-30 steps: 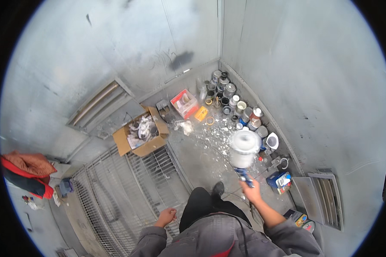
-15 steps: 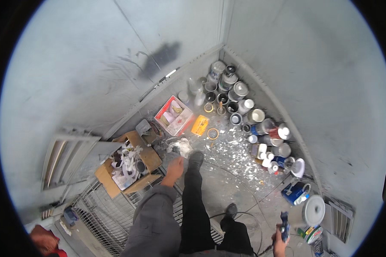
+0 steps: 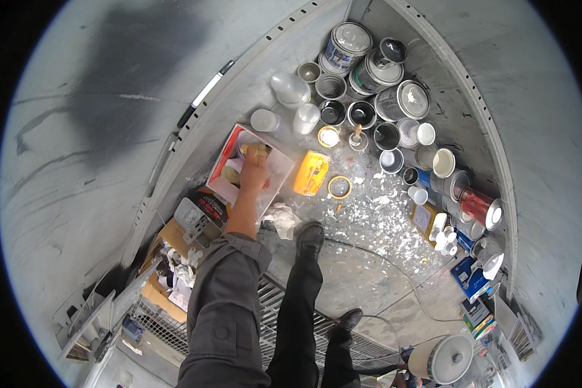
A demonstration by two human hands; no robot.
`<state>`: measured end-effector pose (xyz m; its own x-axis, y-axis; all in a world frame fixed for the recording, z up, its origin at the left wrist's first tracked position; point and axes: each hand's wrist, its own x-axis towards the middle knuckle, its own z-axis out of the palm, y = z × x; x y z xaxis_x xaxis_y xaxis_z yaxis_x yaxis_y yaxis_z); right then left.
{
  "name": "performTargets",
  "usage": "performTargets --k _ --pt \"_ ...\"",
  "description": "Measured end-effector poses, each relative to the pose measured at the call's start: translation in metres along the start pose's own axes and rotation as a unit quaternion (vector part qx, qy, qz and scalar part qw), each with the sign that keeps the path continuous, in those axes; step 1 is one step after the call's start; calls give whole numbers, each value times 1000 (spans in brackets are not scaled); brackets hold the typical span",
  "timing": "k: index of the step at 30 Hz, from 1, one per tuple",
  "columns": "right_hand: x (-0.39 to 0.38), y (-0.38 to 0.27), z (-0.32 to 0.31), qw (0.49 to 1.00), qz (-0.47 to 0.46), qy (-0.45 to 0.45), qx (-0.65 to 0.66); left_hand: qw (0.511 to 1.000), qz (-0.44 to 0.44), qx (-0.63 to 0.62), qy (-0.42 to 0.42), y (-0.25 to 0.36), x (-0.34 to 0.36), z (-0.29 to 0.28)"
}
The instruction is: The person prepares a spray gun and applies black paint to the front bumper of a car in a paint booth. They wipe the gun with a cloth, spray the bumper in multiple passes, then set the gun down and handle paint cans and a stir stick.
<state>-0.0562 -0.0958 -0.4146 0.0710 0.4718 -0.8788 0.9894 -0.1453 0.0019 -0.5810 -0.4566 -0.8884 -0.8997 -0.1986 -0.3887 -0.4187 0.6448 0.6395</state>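
Note:
My left hand (image 3: pixel 255 167) is inside the red-and-white open box (image 3: pixel 271 184), its fingers curled on something yellowish that they partly hide; pale pink and yellowish pieces lie beside them. A yellow container (image 3: pixel 312 172) is on the floor to the right of the box, by a yellow ring (image 3: pixel 339 187). At the lower right, my right hand (image 3: pixel 401 378) is mostly hidden behind the white cup (image 3: pixel 441 359) of the spray gun that it holds.
Cans and cups (image 3: pixel 387 136) crowd along the corner and right wall. White flakes and a hose (image 3: pixel 407 284) lie on the floor. A cardboard box of crumpled waste (image 3: pixel 178 284) stands at left on metal grating (image 3: pixel 278 301). A crumpled white rag (image 3: pixel 281 218) lies by my boot.
My left hand has moved forward into the red-and-white box as I leaned toward the corner. The spray gun has swung down and right to the lower edge of the view.

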Motion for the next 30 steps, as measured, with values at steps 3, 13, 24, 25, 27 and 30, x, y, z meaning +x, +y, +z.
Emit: performTargets --k 3,13,24,25,27,30 --pt "2 -11 5 999 -28 3 22 999 20 -17 19 -21 17 -4" --pt "-95 -31 -19 952 -162 41 256 788 -62 -547 -275 306 -282 -147" --pt "-280 75 -181 727 -333 117 588 499 -100 -452 -733 538 -675 -221" --pt "-298 99 -193 694 -329 131 627 484 -100 -424 -759 538 -716 -222" --pt "-326 153 -210 641 -326 171 674 470 -79 -362 -801 536 -796 -216" --pt "-345 199 -237 586 -366 149 707 495 -4 -324 -806 547 -870 -232"
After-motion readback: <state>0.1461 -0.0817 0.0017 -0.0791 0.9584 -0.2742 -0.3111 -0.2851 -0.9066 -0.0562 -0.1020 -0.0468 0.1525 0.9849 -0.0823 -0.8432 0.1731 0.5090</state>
